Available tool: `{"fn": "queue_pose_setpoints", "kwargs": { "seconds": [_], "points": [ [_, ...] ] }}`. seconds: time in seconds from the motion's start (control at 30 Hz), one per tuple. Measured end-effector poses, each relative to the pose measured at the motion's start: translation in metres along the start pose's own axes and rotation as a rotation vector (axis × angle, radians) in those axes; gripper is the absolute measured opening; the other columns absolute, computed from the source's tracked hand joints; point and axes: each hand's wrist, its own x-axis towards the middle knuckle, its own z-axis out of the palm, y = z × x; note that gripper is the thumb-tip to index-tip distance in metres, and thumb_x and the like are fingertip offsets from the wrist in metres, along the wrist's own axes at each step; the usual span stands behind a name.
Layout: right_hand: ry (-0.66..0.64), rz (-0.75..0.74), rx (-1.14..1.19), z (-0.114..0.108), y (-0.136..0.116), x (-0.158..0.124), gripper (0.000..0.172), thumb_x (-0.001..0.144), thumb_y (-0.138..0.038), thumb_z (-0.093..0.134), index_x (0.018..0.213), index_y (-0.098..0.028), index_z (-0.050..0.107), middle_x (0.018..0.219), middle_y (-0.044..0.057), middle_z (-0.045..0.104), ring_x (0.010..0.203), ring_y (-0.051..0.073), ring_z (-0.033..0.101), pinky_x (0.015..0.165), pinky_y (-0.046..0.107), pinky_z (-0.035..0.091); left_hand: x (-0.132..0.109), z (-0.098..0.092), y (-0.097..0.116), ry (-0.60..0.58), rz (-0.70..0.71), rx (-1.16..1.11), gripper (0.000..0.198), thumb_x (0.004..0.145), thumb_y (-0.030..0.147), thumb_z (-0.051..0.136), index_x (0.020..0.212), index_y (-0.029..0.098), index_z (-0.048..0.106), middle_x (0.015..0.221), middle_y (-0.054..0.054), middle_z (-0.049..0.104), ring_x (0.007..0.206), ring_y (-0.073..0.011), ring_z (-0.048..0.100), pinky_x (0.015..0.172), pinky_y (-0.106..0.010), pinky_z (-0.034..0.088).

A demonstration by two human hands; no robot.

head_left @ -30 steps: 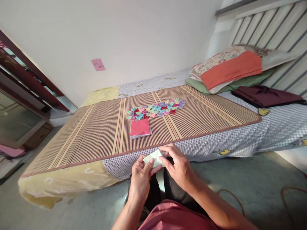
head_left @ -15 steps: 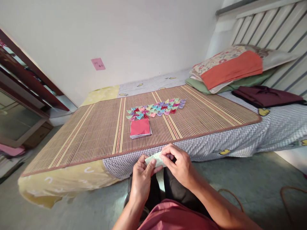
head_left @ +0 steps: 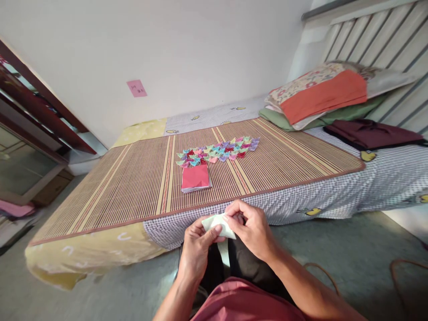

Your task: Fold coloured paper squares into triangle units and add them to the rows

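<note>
A: What has shifted in the last second?

B: Little. The small pale-green folded paper (head_left: 219, 224) lay flatter between the hands; now its right corner dips and it shows as a slanted wedge. The right hand (head_left: 254, 229) has curled tighter, its fingertips pinched on the paper's upper edge.

A: And the left hand (head_left: 197, 247)?

B: It grips the paper's lower left part, thumb on top. So both hands are closed on the sheet, which is held in the air above the lap, just in front of the checked bedsheet (head_left: 301, 203) at the bed's edge.

A: What do you make of that?

B: To my eye a crease is being worked, so the folding looks midway, not finished.

A: The rest?

B: Unmoved. The red paper stack (head_left: 195, 177) lies on the striped bamboo mat (head_left: 133, 187), just in front of the rows of small multicoloured folded paper pieces (head_left: 217, 152).
</note>
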Motion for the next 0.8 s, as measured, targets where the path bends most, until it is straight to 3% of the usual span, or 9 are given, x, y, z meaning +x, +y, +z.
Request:
{"fn": "queue_pose_setpoints", "kwargs": {
  "seconds": [0.17,0.57,0.8],
  "points": [
    [-0.018,-0.033,-0.009,0.001,-0.004,-0.001,0.01,0.089,-0.018,0.063,0.079,-0.021,0.062,0.069,-0.003,0.059,0.058,0.012,0.047,0.055,0.024,0.041,-0.001,0.0,0.005,0.001,0.092,0.057,0.031,0.068,0.04,0.095,0.081,0.015,0.082,0.069,-0.001,0.071,0.064,-0.0114,0.057,0.063,-0.021,0.048],
    [-0.041,0.002,0.026,0.003,-0.006,0.0,0.013,0.09,-0.023,0.064,0.078,-0.021,0.061,0.067,-0.003,0.057,0.058,0.013,0.049,0.054,0.024,0.042,-0.006,0.001,0.01,-0.017,0.043,0.092,0.04,0.072,0.05,0.09,0.073,0.017,0.068,0.056,0.003,0.061,0.048,-0.0101,0.05,0.048,-0.02,0.039],
    [-0.049,0.025,0.042,0.002,-0.009,-0.002,0.014,0.091,-0.024,0.064,0.078,-0.021,0.06,0.067,-0.002,0.057,0.058,0.013,0.05,0.054,0.024,0.043,-0.01,-0.001,0.008,-0.035,0.081,0.154,0.038,0.075,0.051,0.089,0.08,0.016,0.074,0.06,0.001,0.062,0.051,-0.0107,0.051,0.05,-0.021,0.042]
  ]
}}
